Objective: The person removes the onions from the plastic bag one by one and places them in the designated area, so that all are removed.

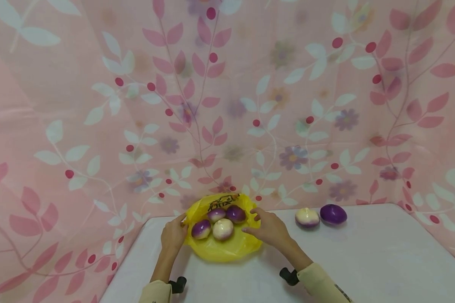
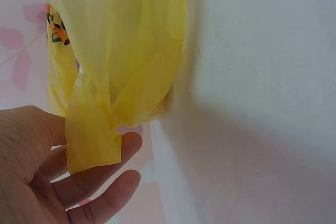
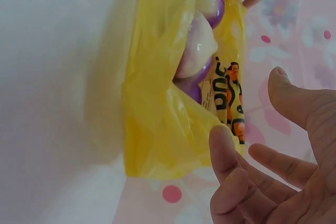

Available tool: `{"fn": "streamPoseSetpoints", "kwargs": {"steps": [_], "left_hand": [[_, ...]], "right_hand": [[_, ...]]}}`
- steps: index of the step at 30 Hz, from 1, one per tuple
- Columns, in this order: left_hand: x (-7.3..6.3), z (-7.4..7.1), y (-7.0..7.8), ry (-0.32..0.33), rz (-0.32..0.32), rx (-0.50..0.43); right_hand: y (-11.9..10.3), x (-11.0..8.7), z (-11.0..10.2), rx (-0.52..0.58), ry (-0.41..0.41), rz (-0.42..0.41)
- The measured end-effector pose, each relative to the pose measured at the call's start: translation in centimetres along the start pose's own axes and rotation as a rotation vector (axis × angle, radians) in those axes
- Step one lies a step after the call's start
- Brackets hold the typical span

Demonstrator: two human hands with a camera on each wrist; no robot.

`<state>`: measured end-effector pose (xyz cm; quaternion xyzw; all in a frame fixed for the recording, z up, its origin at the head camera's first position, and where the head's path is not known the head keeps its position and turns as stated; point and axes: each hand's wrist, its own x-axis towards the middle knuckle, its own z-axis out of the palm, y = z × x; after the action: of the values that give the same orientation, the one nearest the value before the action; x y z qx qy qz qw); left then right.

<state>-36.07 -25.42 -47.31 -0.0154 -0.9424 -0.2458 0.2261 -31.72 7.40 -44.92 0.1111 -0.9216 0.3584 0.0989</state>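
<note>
A yellow plastic bag (image 1: 227,251) lies with its mouth spread toward me. Inside it are several glossy purple-and-cream vegetables that look like turnips (image 1: 223,229); the right wrist view shows some of these turnips (image 3: 198,45) through the opening. At the bag's left side my left hand (image 1: 173,236) holds the edge, and in the left wrist view a strip of yellow plastic (image 2: 94,140) passes between thumb and fingers. My right hand (image 1: 271,229) is at the bag's right rim, fingers spread and thumb apart, with nothing gripped between them.
On the white table (image 1: 364,261), right of the bag, a mostly cream turnip (image 1: 307,218) sits beside a deep purple one (image 1: 333,214). Behind the table hangs a pink floral curtain (image 1: 227,126). Black wrist cameras (image 1: 289,276) are strapped below both hands.
</note>
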Motion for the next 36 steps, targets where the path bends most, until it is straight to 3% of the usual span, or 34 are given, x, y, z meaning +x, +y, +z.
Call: {"fn": "streamPoseSetpoints", "kwargs": {"steps": [12,19,36], "left_hand": [[-0.1,0.0,0.1,0.004,0.011,0.006],[-0.1,-0.1,0.0,0.005,0.009,0.016],[-0.1,-0.1,-0.1,0.019,0.023,0.02]], "right_hand": [[-2.2,0.5,0.7,-0.02,0.059,-0.059],[-2.9,1.1,1.6,0.021,0.033,-0.096],[-3.1,2.7,5.4,0.03,-0.054,0.005]]}}
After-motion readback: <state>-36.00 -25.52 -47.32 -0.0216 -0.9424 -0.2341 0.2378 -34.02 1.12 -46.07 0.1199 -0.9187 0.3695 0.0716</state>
